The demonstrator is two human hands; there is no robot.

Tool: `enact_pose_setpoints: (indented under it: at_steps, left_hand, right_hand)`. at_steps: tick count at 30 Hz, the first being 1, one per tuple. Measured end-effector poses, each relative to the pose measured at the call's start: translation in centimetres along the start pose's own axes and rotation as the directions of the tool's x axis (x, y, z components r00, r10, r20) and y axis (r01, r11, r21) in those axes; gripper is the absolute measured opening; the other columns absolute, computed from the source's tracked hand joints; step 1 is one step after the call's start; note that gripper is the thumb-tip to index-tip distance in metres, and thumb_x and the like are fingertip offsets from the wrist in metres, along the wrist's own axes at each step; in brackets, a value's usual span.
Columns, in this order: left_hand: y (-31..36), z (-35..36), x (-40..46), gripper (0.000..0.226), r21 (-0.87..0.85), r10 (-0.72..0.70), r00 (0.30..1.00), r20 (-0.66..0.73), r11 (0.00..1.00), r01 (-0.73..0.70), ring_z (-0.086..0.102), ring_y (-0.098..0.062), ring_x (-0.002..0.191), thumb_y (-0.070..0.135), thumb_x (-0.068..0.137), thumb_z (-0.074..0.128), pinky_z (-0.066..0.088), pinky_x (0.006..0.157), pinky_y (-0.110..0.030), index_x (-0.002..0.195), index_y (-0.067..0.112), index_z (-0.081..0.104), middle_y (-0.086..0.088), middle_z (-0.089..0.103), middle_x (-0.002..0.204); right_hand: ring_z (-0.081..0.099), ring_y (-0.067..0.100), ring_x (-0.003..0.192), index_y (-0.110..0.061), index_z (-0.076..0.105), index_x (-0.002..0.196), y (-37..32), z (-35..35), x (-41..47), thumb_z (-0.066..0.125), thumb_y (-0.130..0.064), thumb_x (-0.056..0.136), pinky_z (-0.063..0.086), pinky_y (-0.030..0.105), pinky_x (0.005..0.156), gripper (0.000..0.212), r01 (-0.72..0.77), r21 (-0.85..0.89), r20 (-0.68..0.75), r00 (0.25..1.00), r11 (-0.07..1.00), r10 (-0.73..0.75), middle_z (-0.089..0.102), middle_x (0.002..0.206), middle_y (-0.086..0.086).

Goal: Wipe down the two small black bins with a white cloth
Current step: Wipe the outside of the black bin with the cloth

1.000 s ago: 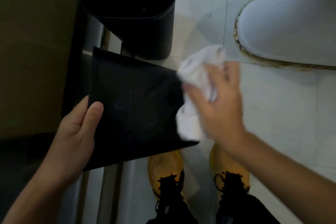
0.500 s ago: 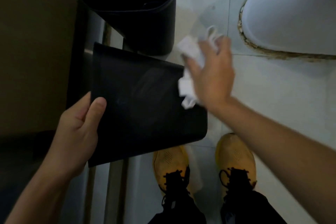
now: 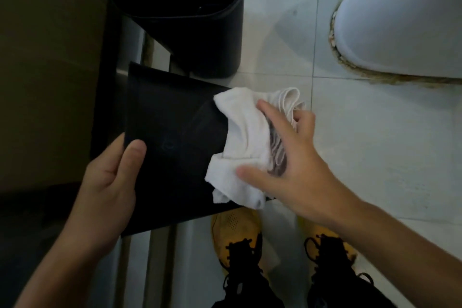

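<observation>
Pale tiled floor (image 3: 362,157), white toilet base (image 3: 405,27).

Held bin (image 3: 172,147): matte black, faint circular mark on its face. Second bin (image 3: 200,40): black, same finish. Cloth (image 3: 242,145): white, greyish-pink smudges in the folds. Floor tiles (image 3: 362,145): pale white-grey, grey grout. Toilet base (image 3: 405,20): white, brown-yellow stained seam. Shoes (image 3: 235,230): yellow, black laces.
</observation>
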State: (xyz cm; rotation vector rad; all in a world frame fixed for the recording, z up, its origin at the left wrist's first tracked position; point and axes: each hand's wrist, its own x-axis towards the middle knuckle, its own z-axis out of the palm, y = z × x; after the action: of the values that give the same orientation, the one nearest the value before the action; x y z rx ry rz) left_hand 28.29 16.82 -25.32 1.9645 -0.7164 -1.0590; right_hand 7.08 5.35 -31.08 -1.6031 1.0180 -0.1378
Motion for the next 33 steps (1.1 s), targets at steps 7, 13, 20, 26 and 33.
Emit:
enact_pose_setpoints:
  at_steps: [7,13,20,26,33]
  left_hand:
    - [0.6,-0.1,0.5,0.030,-0.022,0.016,1.000,0.006,1.000,-0.016,0.066,-0.003,0.089,0.036,0.092,0.035,0.052,0.064,-0.013,0.106,0.029,0.062,0.015,0.068,0.100]
    - [-0.2,0.2,0.7,0.027,0.002,0.070,0.997,-0.045,0.998,-0.070,0.066,0.002,0.093,0.027,0.098,0.038,0.049,0.071,-0.009,0.109,0.032,0.063,0.018,0.071,0.101]
    - [-1.0,-0.3,0.6,0.033,0.030,0.069,0.997,-0.041,0.997,-0.068,0.056,-0.013,0.063,0.031,0.100,0.039,0.045,0.054,-0.023,0.079,0.014,0.057,-0.010,0.059,0.074]
    - [-1.0,-0.4,0.9,0.029,0.031,0.126,0.992,-0.006,0.992,-0.126,0.065,-0.002,0.083,0.025,0.102,0.036,0.048,0.069,-0.014,0.099,0.021,0.065,0.005,0.070,0.092]
    - [-0.4,-0.5,0.4,0.035,0.005,0.072,0.995,0.065,0.997,-0.072,0.065,-0.018,0.079,0.038,0.100,0.032,0.054,0.060,-0.028,0.103,0.025,0.064,-0.006,0.065,0.093]
  right_hand:
    - [0.005,0.044,0.148,-0.026,0.028,0.155,2.4,-1.3,2.9,0.054,-0.095,0.056,0.014,0.057,0.115,0.124,0.260,-0.652,0.019,0.945,0.712,-0.327,0.005,0.156,0.025]
    - [0.006,0.043,0.151,-0.013,0.047,0.143,-0.7,1.5,3.3,0.076,-0.082,0.054,0.035,0.057,0.114,0.116,0.396,-0.435,0.009,0.900,0.809,-0.435,0.007,0.156,0.031]
    - [0.045,0.029,0.107,-0.007,0.063,0.108,-4.9,5.5,3.5,0.076,-0.078,0.060,0.047,0.045,0.090,0.087,0.370,-0.417,-0.222,0.844,0.830,-0.488,0.043,0.111,0.014]
    - [0.042,0.023,0.100,-0.013,0.055,0.104,-4.8,5.7,4.6,0.074,-0.078,0.062,0.047,0.036,0.083,0.080,0.220,-0.345,-0.384,0.854,0.912,-0.351,0.038,0.108,0.007]
    - [0.042,0.033,0.119,-0.012,0.051,0.118,0.7,-2.0,9.9,0.071,-0.080,0.062,0.037,0.035,0.097,0.091,-0.263,-0.113,-0.578,0.802,0.958,0.152,0.034,0.123,0.008]
